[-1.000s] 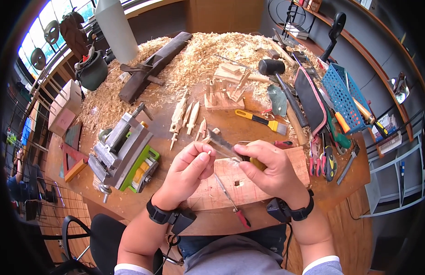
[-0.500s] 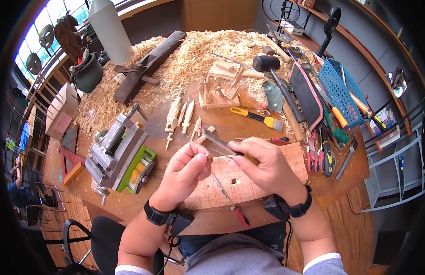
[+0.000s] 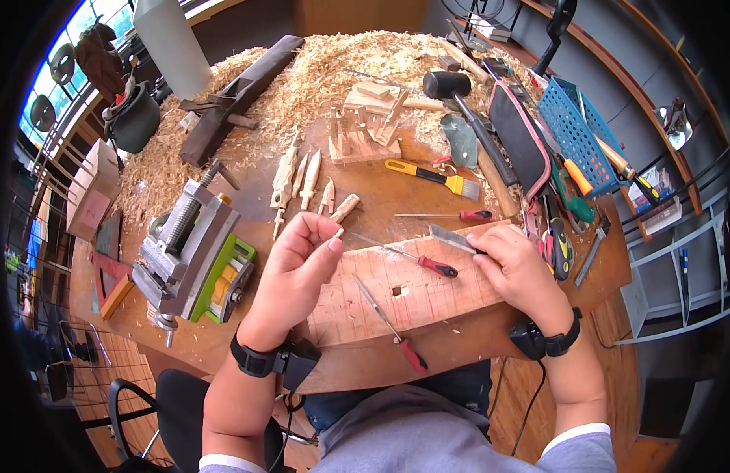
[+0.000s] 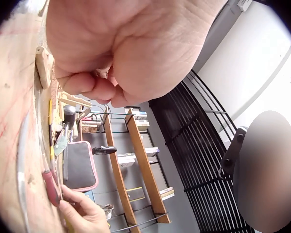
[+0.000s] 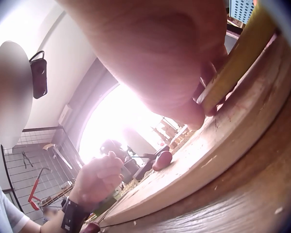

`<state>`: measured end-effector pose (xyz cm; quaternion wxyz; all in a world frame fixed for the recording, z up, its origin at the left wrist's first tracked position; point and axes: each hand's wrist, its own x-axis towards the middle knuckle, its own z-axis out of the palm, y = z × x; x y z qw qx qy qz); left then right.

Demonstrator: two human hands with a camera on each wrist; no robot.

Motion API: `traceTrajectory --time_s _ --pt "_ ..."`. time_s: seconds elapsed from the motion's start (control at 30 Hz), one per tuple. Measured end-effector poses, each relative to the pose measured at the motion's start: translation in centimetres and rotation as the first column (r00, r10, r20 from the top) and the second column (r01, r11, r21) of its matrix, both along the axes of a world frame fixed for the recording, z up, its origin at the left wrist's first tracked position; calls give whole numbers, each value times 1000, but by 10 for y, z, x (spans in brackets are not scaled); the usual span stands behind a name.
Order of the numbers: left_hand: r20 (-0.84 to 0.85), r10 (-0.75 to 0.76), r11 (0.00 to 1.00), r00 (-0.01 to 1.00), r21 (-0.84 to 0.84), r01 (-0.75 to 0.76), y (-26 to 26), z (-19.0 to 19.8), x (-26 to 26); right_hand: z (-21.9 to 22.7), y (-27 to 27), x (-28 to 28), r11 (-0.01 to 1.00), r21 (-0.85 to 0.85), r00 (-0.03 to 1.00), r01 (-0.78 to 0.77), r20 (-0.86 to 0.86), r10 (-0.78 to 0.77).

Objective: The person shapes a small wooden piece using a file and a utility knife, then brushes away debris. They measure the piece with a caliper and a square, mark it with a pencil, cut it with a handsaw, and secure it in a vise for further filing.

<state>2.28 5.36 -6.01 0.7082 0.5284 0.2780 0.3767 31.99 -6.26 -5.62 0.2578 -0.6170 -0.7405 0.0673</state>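
- The left hand (image 3: 298, 268) pinched a small pale piece (image 3: 339, 234) near the board's (image 3: 459, 303) left end.
- The right hand (image 3: 518, 268), well apart, gripped a chisel (image 3: 450, 238) at the board's right end.

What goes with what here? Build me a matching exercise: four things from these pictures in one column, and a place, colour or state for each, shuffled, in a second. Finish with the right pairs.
Things:
1. Flat-bladed tool
2. Wooden board
3. Small pale piece
4. Basket

Descriptions:
A. Blue
B. Pinched by the left hand
C. Held by the right hand
D. Has a dark square hole

Right pairs: 1-C, 2-D, 3-B, 4-A
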Motion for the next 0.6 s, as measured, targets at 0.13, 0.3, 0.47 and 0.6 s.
traceTrajectory --time_s 0.13,0.3,0.47,0.6 --pt "-76 33 999 997 8 -33 2 2 -4 1 -2 -7 1000 22 1000 7 3 -7" --pt "-279 91 987 956 149 -51 6 1 -6 23 -31 -74 974 -4 974 -225 6 225" --pt "-441 127 965 888 261 -8 7 -2 -7 3 -44 -112 931 -251 964 -265 -54 260" --pt "-529 238 891 814 453 34 9 -2 -9 -11 -44 -109 933 -220 958 -285 -96 270"
